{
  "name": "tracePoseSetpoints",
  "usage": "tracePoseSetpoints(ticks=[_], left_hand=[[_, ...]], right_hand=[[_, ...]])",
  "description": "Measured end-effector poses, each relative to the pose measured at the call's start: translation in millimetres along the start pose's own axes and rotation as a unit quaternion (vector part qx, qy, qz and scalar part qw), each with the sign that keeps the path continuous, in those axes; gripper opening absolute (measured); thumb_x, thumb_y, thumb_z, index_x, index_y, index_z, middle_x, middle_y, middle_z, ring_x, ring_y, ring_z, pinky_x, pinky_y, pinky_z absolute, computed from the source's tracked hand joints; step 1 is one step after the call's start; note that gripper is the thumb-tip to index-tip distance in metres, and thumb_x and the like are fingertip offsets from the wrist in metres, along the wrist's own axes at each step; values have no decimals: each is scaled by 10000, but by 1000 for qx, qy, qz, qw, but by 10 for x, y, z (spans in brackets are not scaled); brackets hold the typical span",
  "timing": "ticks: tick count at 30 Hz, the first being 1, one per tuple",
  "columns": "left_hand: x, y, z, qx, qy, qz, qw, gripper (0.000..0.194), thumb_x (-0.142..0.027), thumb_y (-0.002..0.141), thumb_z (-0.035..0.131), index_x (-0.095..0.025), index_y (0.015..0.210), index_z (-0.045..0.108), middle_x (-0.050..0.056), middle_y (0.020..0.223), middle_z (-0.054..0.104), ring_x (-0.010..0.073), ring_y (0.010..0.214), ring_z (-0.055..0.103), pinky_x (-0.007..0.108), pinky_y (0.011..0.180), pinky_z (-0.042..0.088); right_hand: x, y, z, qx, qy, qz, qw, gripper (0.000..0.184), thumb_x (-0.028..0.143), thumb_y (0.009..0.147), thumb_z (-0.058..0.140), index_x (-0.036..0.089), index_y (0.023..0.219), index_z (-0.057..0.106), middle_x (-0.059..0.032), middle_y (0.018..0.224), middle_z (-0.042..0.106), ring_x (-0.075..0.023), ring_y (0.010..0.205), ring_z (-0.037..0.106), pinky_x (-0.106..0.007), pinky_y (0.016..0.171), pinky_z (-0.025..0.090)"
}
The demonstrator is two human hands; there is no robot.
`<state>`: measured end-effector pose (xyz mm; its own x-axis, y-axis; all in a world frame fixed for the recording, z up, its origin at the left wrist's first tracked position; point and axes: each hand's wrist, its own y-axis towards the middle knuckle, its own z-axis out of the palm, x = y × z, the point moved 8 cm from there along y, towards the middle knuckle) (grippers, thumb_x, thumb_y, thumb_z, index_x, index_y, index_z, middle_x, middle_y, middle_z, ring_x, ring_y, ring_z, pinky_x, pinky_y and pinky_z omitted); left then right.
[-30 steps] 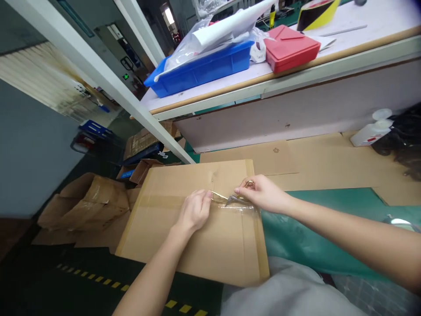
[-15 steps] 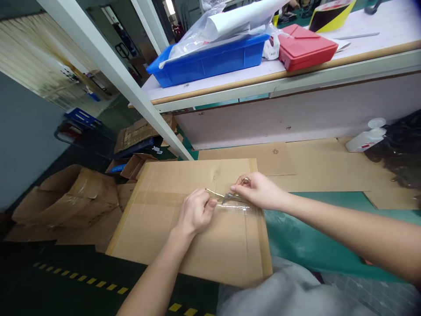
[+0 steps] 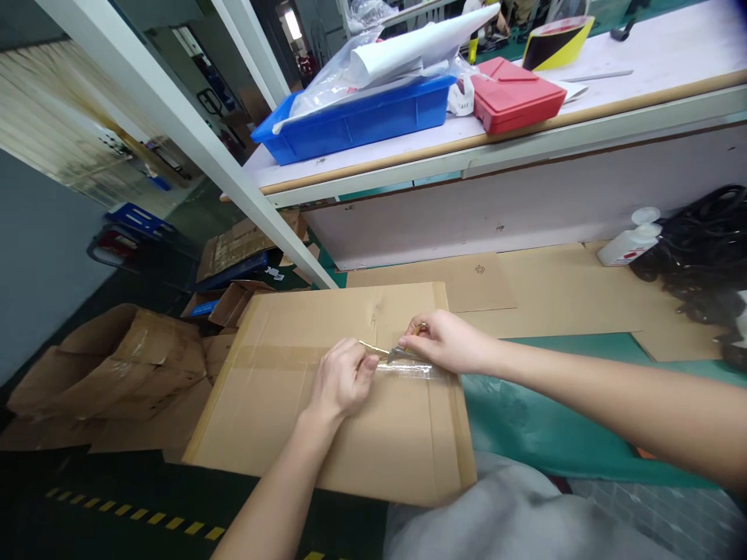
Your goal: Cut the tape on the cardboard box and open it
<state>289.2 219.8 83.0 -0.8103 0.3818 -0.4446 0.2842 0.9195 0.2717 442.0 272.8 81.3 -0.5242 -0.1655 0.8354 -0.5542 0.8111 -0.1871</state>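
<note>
A flat cardboard box point(image 3: 402, 435) lies before me, with clear tape point(image 3: 414, 370) across its right part. My right hand point(image 3: 443, 341) grips a small pair of scissors point(image 3: 399, 355) with gold handles and grey blades, held low over the tape. A gold handle loop shows at its fingers. My left hand point(image 3: 341, 379) is closed just left of the blades, its fingers curled over the box top. A thin gold piece, seemingly the scissors' other handle, runs from the blades to these fingers. Whether the blade tip touches the tape is hidden.
Behind the box is a bench shelf point(image 3: 373, 173) with a blue tray point(image 3: 362, 120), a red case point(image 3: 517, 97) and yellow-black tape point(image 3: 559, 45). A white post point(image 3: 192, 148) slants beside it. Right are a white bottle point(image 3: 630, 243) and black cables point(image 3: 709, 241); left, an open carton point(image 3: 117, 365).
The camera view has shifted slightly. Both hands stay over the tape, and the scissors and right hand sit slightly closer to my left hand.
</note>
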Motion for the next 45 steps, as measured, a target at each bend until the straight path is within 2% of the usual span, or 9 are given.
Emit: tracePoseSetpoints(ticks=[7,16,22,26,33,36,40,42,45], left_hand=[[-7,-21,-11,5,0,-3,1000,538,-537,986,238,-148,657,410,61,701,449,179,683,405,314,627,270],[17,-57,-6,-5,-1,0,1000,585,-562,983,229,-139,693,508,64,714,454,183,698,411,318,642,292],[18,-11,-16,-21,80,-34,996,441,-377,982,370,-146,607,355,28,642,401,147,649,389,303,623,279],[13,6,12,-28,109,-24,993,390,-294,964,402,-151,607,338,22,642,394,144,639,385,299,629,289],[63,64,129,49,157,-44,985,364,-372,963,422,-164,669,469,23,712,494,176,694,437,327,702,300],[61,84,141,67,163,-51,983,392,-410,966,413,-168,662,466,26,712,496,184,699,443,328,701,304],[55,90,133,76,166,-56,982,415,-433,972,391,-168,657,451,28,705,485,184,703,440,323,685,302],[48,94,135,78,169,-55,981,419,-441,973,385,-168,663,455,27,705,484,184,707,441,324,687,302],[44,105,141,78,172,-54,980,429,-457,972,381,-167,663,447,28,702,482,183,706,438,325,684,303]], right_hand=[[0,-61,-25,25,-11,-14,1000,227,365,887,586,156,854,669,17,663,618,-102,557,497,-238,502,355],[-110,-246,-230,26,-38,-31,998,270,396,896,561,155,828,663,-1,705,635,-113,602,529,-244,539,377],[-236,-434,-408,8,-53,-29,998,323,448,892,546,155,838,669,-16,698,619,-119,584,491,-258,534,358],[-313,-524,-501,-2,-63,-34,997,355,479,893,528,158,807,655,-14,660,590,-120,570,461,-262,520,337],[-319,-654,-571,-7,-77,-46,996,324,450,911,524,167,824,655,0,677,615,-111,563,482,-256,528,349],[-322,-726,-600,-15,-80,-41,996,298,416,920,522,162,837,653,3,703,625,-102,569,494,-248,538,358],[-448,-852,-707,-25,-76,-29,996,296,413,907,529,157,854,666,-12,711,628,-114,575,504,-254,535,358],[-528,-913,-829,-59,-48,-33,997,321,437,895,537,153,839,675,-28,712,624,-125,597,516,-256,546,372],[-650,-976,-1078,-192,74,-46,978,371,475,892,534,131,904,672,-34,657,572,-130,587,517,-252,556,420]])
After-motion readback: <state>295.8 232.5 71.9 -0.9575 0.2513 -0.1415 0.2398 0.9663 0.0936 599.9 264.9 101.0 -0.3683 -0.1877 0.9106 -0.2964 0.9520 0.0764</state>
